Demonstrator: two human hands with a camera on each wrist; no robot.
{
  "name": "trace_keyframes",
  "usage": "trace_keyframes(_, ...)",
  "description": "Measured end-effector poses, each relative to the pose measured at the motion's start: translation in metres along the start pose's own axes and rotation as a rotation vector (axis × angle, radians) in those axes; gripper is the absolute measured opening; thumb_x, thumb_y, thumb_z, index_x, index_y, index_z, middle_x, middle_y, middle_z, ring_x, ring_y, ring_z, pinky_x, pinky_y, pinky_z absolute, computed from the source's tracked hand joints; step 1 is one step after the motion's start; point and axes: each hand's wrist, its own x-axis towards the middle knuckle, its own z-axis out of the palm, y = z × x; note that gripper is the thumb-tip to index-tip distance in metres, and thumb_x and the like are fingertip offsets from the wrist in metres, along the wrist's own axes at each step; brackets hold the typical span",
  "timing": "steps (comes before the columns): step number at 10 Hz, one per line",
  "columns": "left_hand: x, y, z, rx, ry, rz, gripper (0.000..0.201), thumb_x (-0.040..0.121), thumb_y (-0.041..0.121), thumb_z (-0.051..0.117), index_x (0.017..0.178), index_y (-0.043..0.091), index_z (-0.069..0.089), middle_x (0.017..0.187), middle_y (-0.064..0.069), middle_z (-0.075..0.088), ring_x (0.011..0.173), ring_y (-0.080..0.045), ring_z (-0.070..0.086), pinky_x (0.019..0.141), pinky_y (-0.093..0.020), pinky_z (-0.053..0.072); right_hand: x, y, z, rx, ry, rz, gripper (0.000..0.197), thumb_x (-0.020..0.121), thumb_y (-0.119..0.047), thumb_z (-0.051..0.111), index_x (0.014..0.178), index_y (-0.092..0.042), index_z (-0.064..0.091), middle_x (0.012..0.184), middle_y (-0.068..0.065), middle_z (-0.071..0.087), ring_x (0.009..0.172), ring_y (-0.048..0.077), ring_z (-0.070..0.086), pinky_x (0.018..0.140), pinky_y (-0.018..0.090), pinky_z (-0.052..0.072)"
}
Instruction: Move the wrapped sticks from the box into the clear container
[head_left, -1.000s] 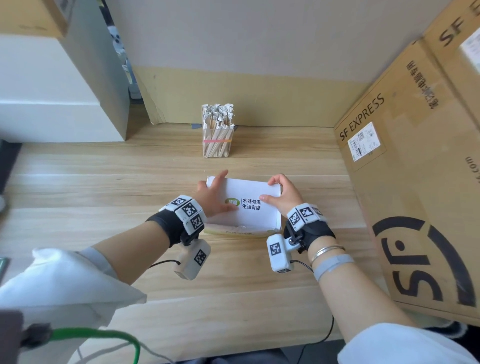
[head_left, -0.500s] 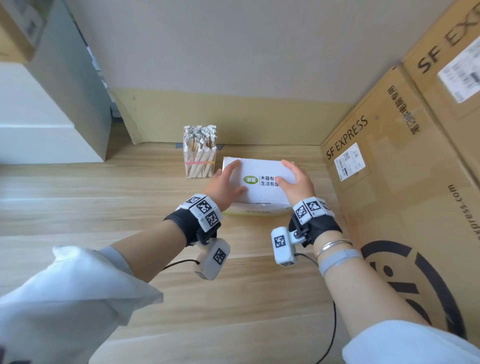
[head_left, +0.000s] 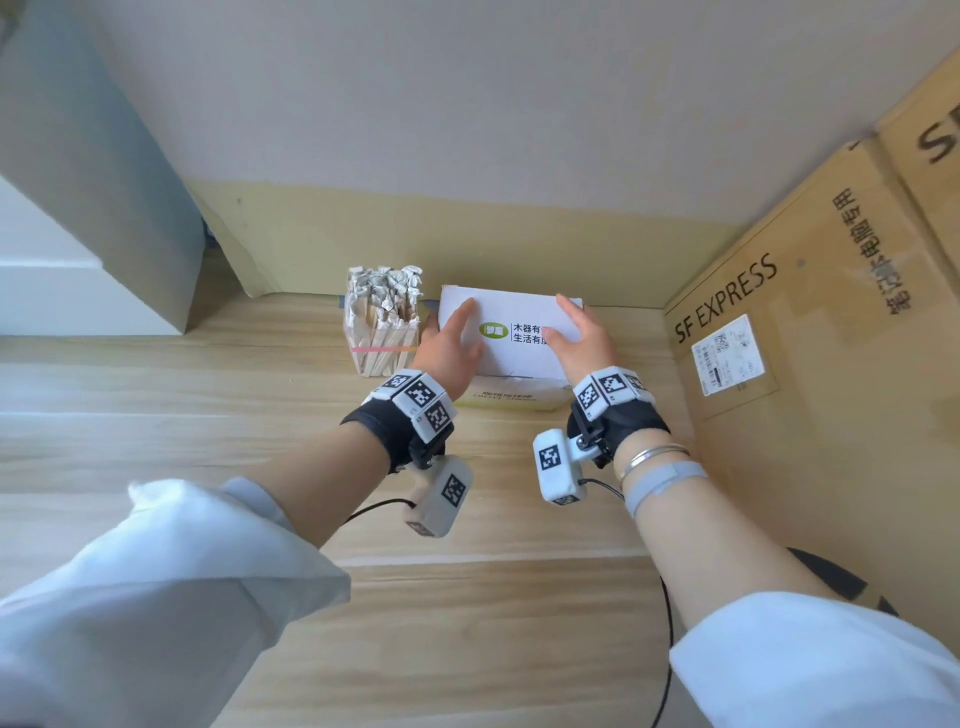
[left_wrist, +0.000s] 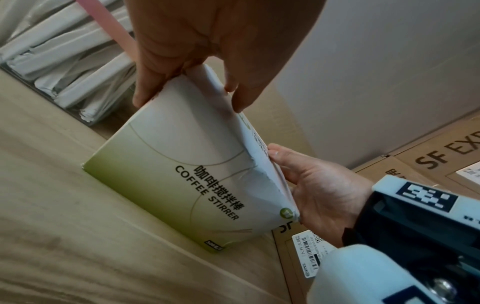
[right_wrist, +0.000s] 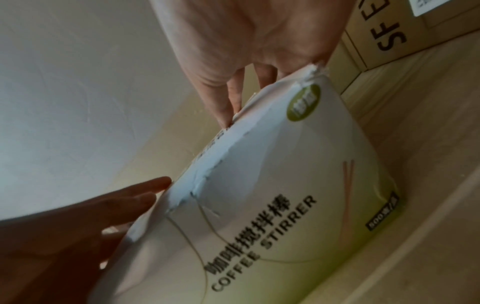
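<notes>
the white-and-green cardboard stirrer box (head_left: 511, 353) stood on the pale wooden table (head_left: 208, 415) at the far side, touching the clear container (head_left: 383, 332) on its left. left hand (head_left: 451, 347) and right hand (head_left: 581, 340) lay spread on its closed lid, fingers straight. the box looked light and thin-walled, easily dented, so best held by its side edges. the container already stood packed with paper-wrapped sticks (head_left: 384, 291).

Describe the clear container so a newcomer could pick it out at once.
Follow the wooden table to the back wall. The clear container stands there, just left of the white stirrer box. It alone is see-through, packed with upright paper-wrapped sticks and ringed by a pink band.
</notes>
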Motion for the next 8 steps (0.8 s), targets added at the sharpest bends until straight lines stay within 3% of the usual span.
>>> trace_keyframes(2,-0.002,-0.002,0.004,-0.007,0.034,0.014,0.056,0.095,0.021,0.041,0.147,0.032,0.020,0.149,-0.019,0.027,0.118,-0.031,0.050,0.093,-0.035,0.040,-0.001,0.004,0.007,-0.013,0.019,-0.022,0.050,0.088,-0.017,0.058,0.137,-0.018,0.046,0.152,0.014,0.030,0.143,0.021,0.026,0.113,0.025,0.020)
trace_keyframes(4,-0.011,0.003,-0.003,0.022,0.016,0.024,0.054,0.096,0.028,0.040,0.147,0.028,0.022,0.148,-0.021,0.027,0.130,-0.034,0.040,0.102,-0.038,0.037,-0.016,-0.011,-0.004,-0.026,0.059,-0.013,0.043,0.091,-0.016,0.054,0.134,-0.016,0.050,0.155,0.013,0.024,0.144,0.020,0.024,0.110,0.019,0.015)
trace_keyframes(5,-0.022,0.009,-0.012,0.054,0.016,0.051,0.052,0.096,0.030,0.040,0.146,0.024,0.025,0.148,-0.019,0.028,0.133,-0.033,0.037,0.105,-0.038,0.035,-0.033,-0.026,-0.010,0.012,0.075,-0.011,0.036,0.093,-0.015,0.050,0.129,-0.014,0.055,0.153,0.010,0.029,0.142,0.018,0.027,0.104,0.016,0.018)
trace_keyframes(6,-0.032,0.016,-0.022,0.055,0.028,0.091,0.050,0.097,0.028,0.041,0.144,0.020,0.030,0.151,-0.017,0.028,0.136,-0.030,0.035,0.109,-0.039,0.032,-0.049,-0.043,-0.014,0.023,0.093,-0.051,0.031,0.094,-0.015,0.047,0.121,-0.013,0.060,0.142,0.008,0.046,0.135,0.019,0.038,0.105,0.022,0.026)
trace_keyframes(7,-0.055,0.027,-0.040,0.065,0.018,0.135,0.047,0.098,0.028,0.039,0.143,0.017,0.032,0.151,-0.016,0.030,0.136,-0.029,0.036,0.109,-0.036,0.030,-0.074,-0.063,-0.019,0.060,0.065,-0.065,0.028,0.095,-0.019,0.044,0.116,-0.015,0.062,0.127,0.005,0.060,0.119,0.021,0.053,0.097,0.027,0.038)
trace_keyframes(8,-0.074,0.034,-0.056,0.060,0.030,0.176,0.046,0.099,0.029,0.036,0.142,0.015,0.034,0.147,-0.016,0.038,0.130,-0.030,0.044,0.105,-0.035,0.034,-0.095,-0.082,-0.022,0.131,0.099,-0.095,0.028,0.094,-0.019,0.042,0.108,-0.014,0.066,0.117,0.005,0.067,0.104,0.021,0.058,0.083,0.024,0.039)
